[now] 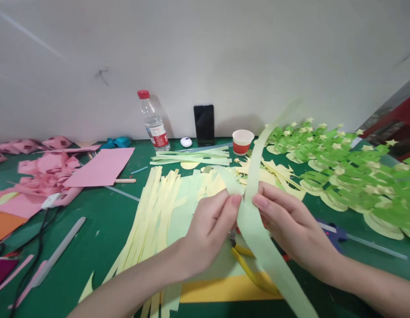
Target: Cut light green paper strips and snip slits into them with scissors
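My left hand (213, 229) pinches a pale green paper strip between thumb and fingers. My right hand (291, 225) pinches the long pale green paper strip (257, 234) close beside it, the thumbs nearly meeting. This strip rises above the hands and runs down toward the lower right edge. A shorter green piece (226, 176) sticks up behind my left fingers; whether it joins the long strip I cannot tell. Under the hands lies a yellow-handled tool (249, 269), its working end mostly hidden. Cut yellow strips (155, 207) lie left of the hands, with green paper (181, 221) next to them.
A bottle (155, 123), phone (204, 125) and paper cup (242, 141) stand along the wall. Green paper trees with stars (350, 172) fill the right side. A glue gun (333, 234) lies beyond my right hand. Pink paper (102, 167) and a glue stick (61, 251) are left.
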### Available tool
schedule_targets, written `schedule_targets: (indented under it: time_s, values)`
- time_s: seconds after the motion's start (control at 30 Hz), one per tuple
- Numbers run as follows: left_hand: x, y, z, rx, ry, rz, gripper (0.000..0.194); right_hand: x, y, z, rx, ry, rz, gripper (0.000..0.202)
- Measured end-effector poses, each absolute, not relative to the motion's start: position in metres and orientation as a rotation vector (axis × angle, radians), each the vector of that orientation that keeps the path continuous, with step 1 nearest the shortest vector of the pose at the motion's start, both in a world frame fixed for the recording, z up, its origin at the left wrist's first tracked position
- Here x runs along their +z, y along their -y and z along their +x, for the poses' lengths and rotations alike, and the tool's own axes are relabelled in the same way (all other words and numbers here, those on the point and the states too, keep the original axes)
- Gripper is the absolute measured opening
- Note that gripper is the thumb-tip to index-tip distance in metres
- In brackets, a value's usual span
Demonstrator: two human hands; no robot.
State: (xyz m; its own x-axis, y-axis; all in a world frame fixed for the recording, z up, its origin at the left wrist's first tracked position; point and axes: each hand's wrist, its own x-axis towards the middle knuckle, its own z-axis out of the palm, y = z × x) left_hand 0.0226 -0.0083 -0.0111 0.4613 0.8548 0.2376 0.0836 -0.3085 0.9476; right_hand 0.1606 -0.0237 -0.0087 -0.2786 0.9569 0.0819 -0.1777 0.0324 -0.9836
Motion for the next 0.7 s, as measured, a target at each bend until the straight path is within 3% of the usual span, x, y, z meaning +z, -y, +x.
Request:
schedule_targets:
  time_s: [0.37,0.7]
  values:
    - [-0.01,0.007,0.022,0.984,-0.754,1.815,0.033,0.001,0.02,0.166,1.387,1.465,-1.02,0.042]
    - [-0.013,0.006,0.022,1.01,-0.831,1.623,0.034,-0.006,0.02,0.162,1.382,1.444,-0.953,0.032]
